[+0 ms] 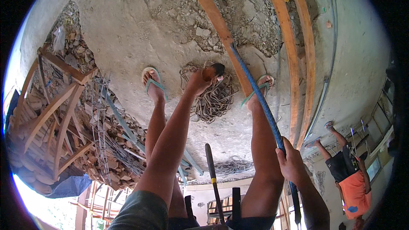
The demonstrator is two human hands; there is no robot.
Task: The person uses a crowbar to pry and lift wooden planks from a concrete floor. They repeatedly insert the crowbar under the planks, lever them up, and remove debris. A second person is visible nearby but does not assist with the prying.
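1. Head view: the blue bar (260, 91) is clamped in the right hand (292, 162).
2. Bent strands (214, 104) are heaped between the feet (156, 93).
3. Over these, the left hand (199, 82) is held, grip untellable; picking seems the step, a firm pinch needed next.

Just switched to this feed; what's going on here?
The right hand grips a blue bar, which overlaps a plank in view. The left hand is at a heap of bent metal pieces between the feet; what it holds, if anything, is unclear. Another person in orange is off to the right.
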